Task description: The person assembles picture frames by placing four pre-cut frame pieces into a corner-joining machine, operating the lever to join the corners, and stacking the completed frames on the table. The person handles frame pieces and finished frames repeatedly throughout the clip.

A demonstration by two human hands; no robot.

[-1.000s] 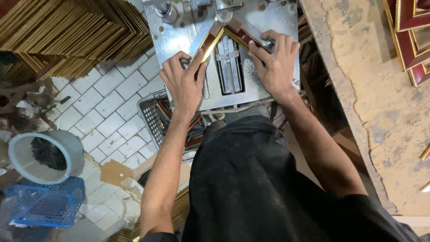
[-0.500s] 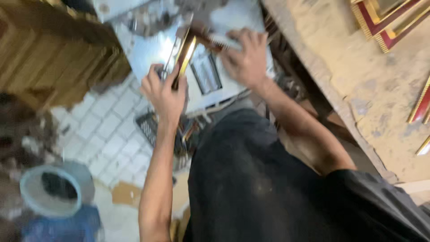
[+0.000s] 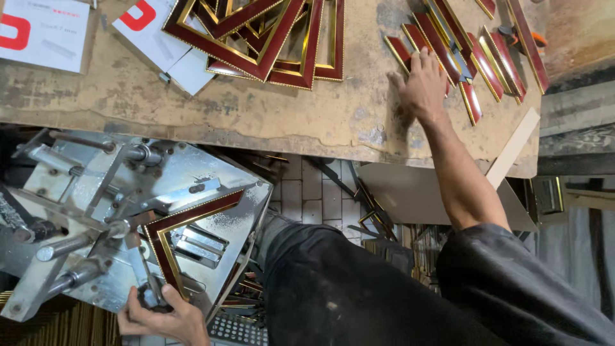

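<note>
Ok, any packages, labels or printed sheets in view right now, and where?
White box: bench top, far upper left corner; flat rectangle, white with a bold red mark.
Second white box: just right of it, partly under the stacked red-and-gold frames; white, red mark.
No screens or signs visible.

left hand (image 3: 160,315) cut by bottom edge — frame stack (image 3: 256,32) cropped

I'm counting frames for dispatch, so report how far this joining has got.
Done: joined red-and-gold frames stacked on the workbench. In hand: an L-shaped corner on the metal joining machine, left hand steadying it. Left: loose moulding pieces under the right hand.
</note>
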